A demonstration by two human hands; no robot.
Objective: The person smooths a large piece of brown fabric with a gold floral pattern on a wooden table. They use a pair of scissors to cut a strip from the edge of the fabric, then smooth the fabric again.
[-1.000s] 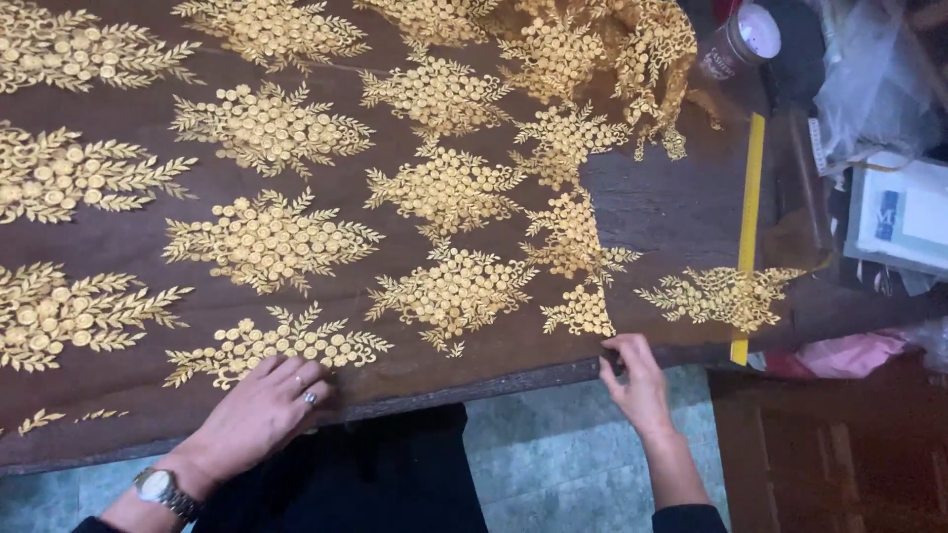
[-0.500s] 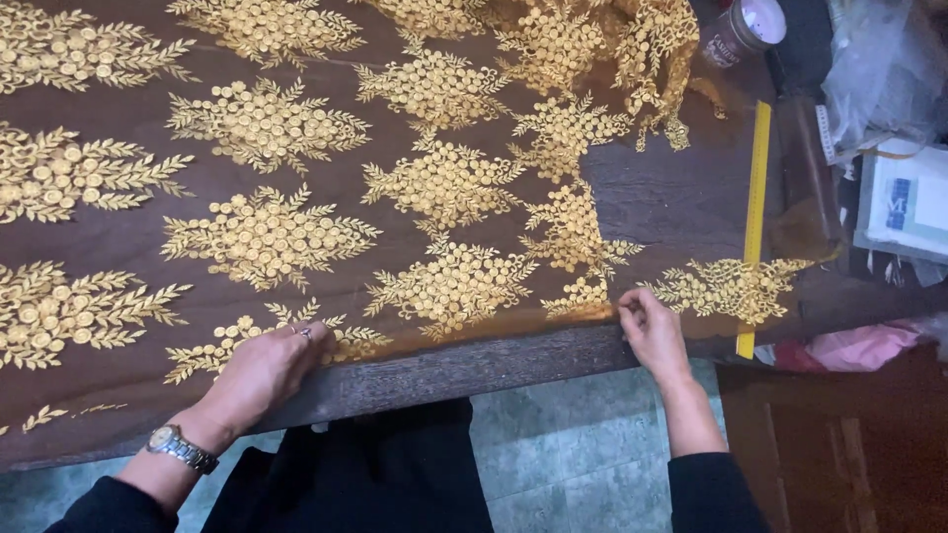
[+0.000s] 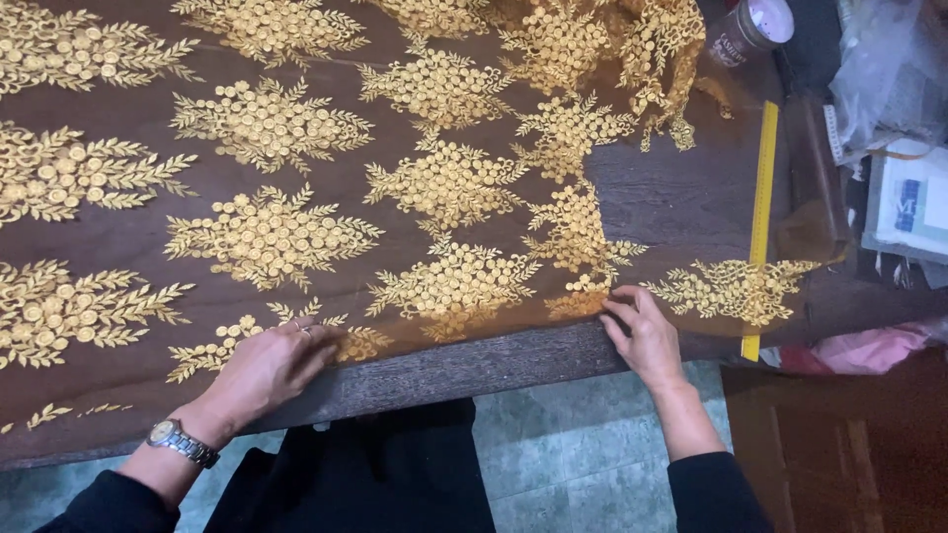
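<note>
Surface: dark wooden table (image 3: 474,367) above a grey-green tiled floor (image 3: 573,464), head view, near edge bare in front of both sets of fingers
Fabric: sheer brown net fabric with gold leaf-and-disc embroidery (image 3: 267,237) spread flat over the tabletop, its near hem lying under both hands, bunched up well beyond the right fingers
Left hand (image 3: 265,367): palm down, fingers together and nearly flat, pressing the hem beside a gold sprig; ring on one finger, metal wristwatch (image 3: 181,441) behind at the wrist
Right hand (image 3: 647,336): fingers curled narrow, tips pinching the fabric edge just at a gold motif
Ruler: yellow ruler (image 3: 760,227) lying under the net, just right of the right fingers
Far right of the fingers: lidded jar (image 3: 749,30), pink cloth (image 3: 869,347), papers, clear plastic
Sleeves: dark, on both forearms
</note>
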